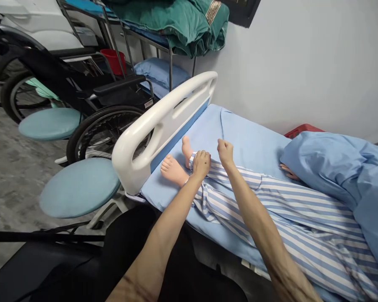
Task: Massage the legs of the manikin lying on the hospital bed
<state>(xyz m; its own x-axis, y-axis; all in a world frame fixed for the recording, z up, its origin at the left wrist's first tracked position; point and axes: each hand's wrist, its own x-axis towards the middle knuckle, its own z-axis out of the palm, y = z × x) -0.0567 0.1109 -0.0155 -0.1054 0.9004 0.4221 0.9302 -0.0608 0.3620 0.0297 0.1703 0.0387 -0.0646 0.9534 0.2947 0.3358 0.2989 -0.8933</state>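
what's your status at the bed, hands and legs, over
Left hand on striped trousers, near the ankle; right hand fisted. Bare feet by footboard. Bunched blue cover farther up the legs.

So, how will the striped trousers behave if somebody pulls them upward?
The striped trousers would probably feel floppy: their cloth bunches near the closer foot. They may drag rather than slide freely, since the left hand lies over them.

I have my left grip (202, 163) laid over a lower leg of the striped trousers (290, 205), near the bare feet (172, 168); my right grip (226, 152) is curled into a fist just beside. A white footboard (157, 113) ends the blue-sheeted bed (248, 126), a wheelchair (69, 92) beyond it.
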